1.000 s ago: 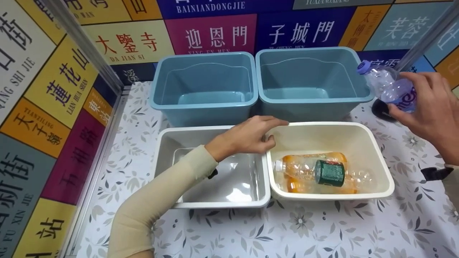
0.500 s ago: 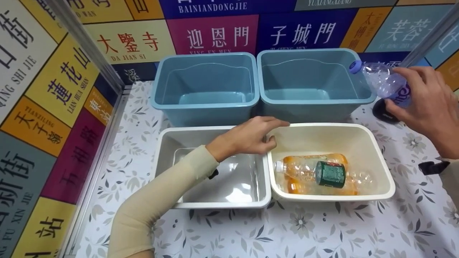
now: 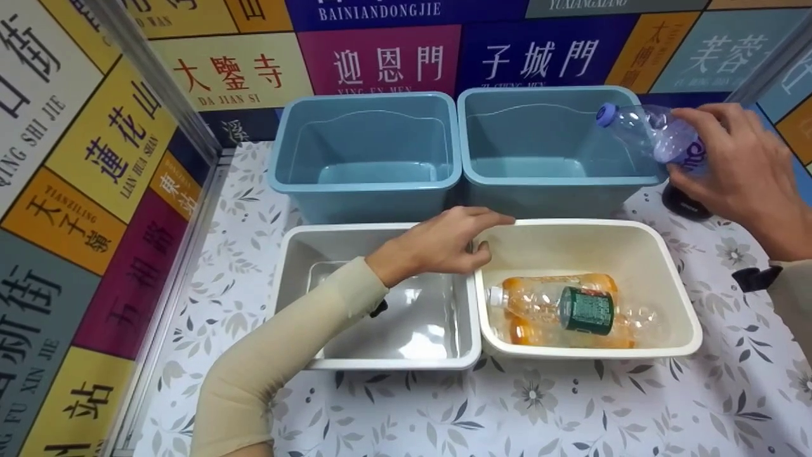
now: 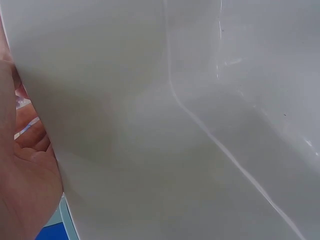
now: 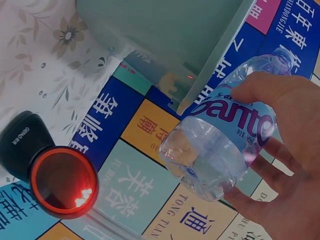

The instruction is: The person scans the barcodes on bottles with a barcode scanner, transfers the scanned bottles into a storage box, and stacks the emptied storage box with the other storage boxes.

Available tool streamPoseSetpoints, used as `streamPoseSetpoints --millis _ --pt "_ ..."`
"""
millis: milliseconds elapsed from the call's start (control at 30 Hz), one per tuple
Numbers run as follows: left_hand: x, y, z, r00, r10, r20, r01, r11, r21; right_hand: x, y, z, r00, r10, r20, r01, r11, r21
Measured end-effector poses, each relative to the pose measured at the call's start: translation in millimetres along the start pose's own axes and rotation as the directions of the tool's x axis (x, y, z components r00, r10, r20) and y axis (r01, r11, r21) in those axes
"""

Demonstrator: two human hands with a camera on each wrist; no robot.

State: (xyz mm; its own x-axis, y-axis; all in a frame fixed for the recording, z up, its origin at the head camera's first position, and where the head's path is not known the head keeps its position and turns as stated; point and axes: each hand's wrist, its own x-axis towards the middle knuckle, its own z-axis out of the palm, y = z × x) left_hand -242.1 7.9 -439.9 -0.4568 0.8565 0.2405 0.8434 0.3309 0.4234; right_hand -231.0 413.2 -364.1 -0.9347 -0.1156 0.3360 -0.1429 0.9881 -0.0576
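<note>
In the head view my right hand (image 3: 745, 158) grips a clear plastic bottle (image 3: 634, 127) with a purple cap. The bottle lies tilted, its cap end over the right side of the right blue bin (image 3: 545, 181). The right wrist view shows thumb and fingers around the purple-lettered label of this bottle (image 5: 215, 135). My left hand (image 3: 444, 244) rests at the adjoining rims of the grey bin (image 3: 380, 364) and the cream bin (image 3: 590, 349). Its index finger reaches along the cream bin's back rim. Inside the cream bin lie a green-labelled clear bottle (image 3: 587, 310) and orange-labelled plastic (image 3: 596, 282).
A second blue bin (image 3: 361, 188) stands at the back left. Behind the right blue bin's corner, a black device (image 3: 685, 202) sits on the flower-patterned tablecloth (image 3: 533, 412); its round face shows a red ring. Printed panels (image 3: 393, 60) rise behind and at left.
My right hand has carried the purple-capped bottle leftward and slightly back, so its cap is now over the right blue bin. My left hand has stayed at the rims.
</note>
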Motion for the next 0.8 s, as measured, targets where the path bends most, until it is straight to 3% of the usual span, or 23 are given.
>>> streamPoseSetpoints --millis 800 --pt "0.3 -1.8 1.7 0.999 0.03 -0.023 -0.03 0.999 0.014 33.7 -28 8 0.982 -0.185 0.026 0.184 0.981 0.059"
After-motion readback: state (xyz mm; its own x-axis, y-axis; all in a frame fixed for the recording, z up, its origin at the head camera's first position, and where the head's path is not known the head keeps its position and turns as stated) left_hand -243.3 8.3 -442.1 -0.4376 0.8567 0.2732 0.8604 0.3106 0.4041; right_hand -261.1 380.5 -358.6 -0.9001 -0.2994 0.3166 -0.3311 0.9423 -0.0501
